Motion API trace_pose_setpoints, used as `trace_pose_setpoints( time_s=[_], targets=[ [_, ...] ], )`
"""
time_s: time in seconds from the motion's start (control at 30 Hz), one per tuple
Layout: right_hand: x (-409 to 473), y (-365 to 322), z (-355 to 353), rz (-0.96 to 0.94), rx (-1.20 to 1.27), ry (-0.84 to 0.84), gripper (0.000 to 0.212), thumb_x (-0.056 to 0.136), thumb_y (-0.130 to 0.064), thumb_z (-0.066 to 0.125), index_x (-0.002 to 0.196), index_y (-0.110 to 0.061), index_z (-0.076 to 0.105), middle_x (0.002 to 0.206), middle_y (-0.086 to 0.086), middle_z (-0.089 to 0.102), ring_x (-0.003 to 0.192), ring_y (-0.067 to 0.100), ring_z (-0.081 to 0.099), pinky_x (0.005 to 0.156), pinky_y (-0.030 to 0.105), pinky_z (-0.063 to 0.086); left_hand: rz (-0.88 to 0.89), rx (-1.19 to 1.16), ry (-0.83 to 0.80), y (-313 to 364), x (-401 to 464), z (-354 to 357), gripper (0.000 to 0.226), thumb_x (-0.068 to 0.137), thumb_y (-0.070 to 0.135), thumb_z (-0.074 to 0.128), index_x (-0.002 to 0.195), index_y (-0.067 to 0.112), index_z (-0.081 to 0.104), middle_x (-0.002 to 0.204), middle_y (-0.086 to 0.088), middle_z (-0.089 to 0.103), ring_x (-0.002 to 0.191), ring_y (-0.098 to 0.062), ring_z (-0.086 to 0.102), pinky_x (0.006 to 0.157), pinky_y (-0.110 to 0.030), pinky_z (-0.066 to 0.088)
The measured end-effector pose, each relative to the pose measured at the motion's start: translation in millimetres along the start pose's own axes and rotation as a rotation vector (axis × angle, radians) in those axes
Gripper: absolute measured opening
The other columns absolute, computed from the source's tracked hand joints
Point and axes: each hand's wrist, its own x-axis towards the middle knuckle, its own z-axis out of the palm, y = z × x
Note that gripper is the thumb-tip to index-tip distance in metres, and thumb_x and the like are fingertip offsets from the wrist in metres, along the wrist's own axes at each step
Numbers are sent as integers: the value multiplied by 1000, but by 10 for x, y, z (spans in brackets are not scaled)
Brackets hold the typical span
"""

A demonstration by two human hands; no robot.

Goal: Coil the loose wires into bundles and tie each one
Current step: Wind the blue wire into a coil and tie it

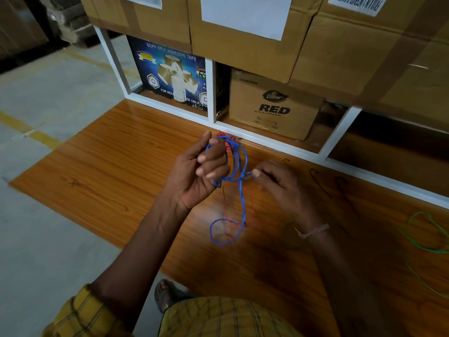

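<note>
My left hand (pixel 201 171) is raised above the wooden table (pixel 97 171) with loops of blue wire (pixel 239 166) wound around its curled fingers. A long tail of the blue wire hangs down and curls into a loop near the table top. My right hand (pixel 274 181) pinches the blue wire just right of the coil. A red wire (pixel 227 139) lies bunched behind my left hand, by the shelf frame. A green wire (pixel 427 239) lies loose at the table's right edge. Dark wires (pixel 335 188) lie beyond my right hand.
A white shelf frame (pixel 211 93) stands along the table's far edge. It holds a blue tape carton (pixel 170 74) and a brown cardboard box (pixel 272 108). Larger cartons (pixel 243 45) stack above. Concrete floor with yellow lines lies to the left.
</note>
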Motion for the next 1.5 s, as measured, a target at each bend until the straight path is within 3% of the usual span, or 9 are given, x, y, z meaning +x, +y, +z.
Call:
trace_pose_setpoints(
  time_s=[0.17, 0.27, 0.47, 0.6, 0.77, 0.87, 1.17, 1.33, 1.5],
  targets=[
    [-114, -83, 211, 132, 275, -68, 18, 98, -27, 66, 108, -17, 78, 97, -1, 77, 92, 2, 65, 81, 21, 51, 106, 4, 21, -50, 133, 43, 34, 114, 24, 29, 94, 8, 51, 75, 0, 54, 57, -10, 53, 68, -27, 51],
    [-105, -85, 294, 133, 245, -78, 15, 97, -19, 67, 101, -30, 78, 81, -24, 73, 79, -11, 61, 69, 11, 44, 83, 10, 25, -116, 170, 30, 40, 115, 24, 27, 89, 10, 52, 75, 1, 54, 58, -9, 54, 70, -27, 52],
    [-134, -30, 377, 137, 187, -60, 23, 100, -50, 60, 104, -39, 80, 93, 12, 77, 88, 28, 73, 73, 47, 51, 114, -25, 99, -136, 236, 29, 43, 115, 22, 30, 83, 8, 56, 70, 1, 51, 54, -7, 50, 65, -24, 51],
    [-166, -49, 294, 135, 150, -88, 21, 102, -40, 58, 105, -45, 78, 104, -8, 79, 102, 8, 71, 87, 40, 54, 260, -20, 273, -60, 305, 65, 35, 113, 9, 34, 100, -5, 63, 84, -8, 70, 66, -14, 71, 69, -30, 64],
    [-186, -167, 95, 96, 101, -175, 24, 104, -26, 57, 107, -24, 80, 105, -18, 78, 103, 0, 71, 86, 26, 53, 386, 550, 374, -57, 373, -136, 38, 115, 10, 28, 122, -3, 63, 126, -14, 75, 119, -24, 72, 104, -37, 57],
    [-192, -261, -30, 53, 81, -209, 26, 105, -11, 54, 108, -5, 79, 71, -34, 66, 72, -15, 61, 68, 6, 40, 383, 952, 379, -118, 329, -339, 36, 116, 11, 31, 131, -8, 58, 135, -17, 69, 127, -30, 67, 110, -40, 52],
    [-112, -301, -110, 84, 321, -71, 37, 109, -16, 41, 108, 1, 73, 64, -20, 57, 64, 1, 44, 64, 19, 35, 197, 1800, 306, -167, 240, -614, 34, 112, 30, 38, 125, -1, 47, 96, -8, 68, 89, -16, 71, 89, -45, 57],
    [14, -210, -45, 194, 689, 127, 42, 110, -27, 38, 109, -4, 73, 64, 4, 49, 53, 14, 29, 54, 22, 27, 125, 1686, 194, -203, 156, -501, 34, 112, 23, 39, 93, 2, 57, 69, 6, 54, 60, -5, 48, 67, -20, 42],
    [241, -276, -358, 122, 961, 310, 41, 111, -30, 36, 109, -8, 71, 81, 3, 66, 46, 8, 35, 52, 27, 19, 45, 1728, 220, -286, 12, -668, 46, 110, 38, 38, 112, -6, 54, 75, 4, 53, 66, -5, 49, 71, -24, 42]
  ],
)
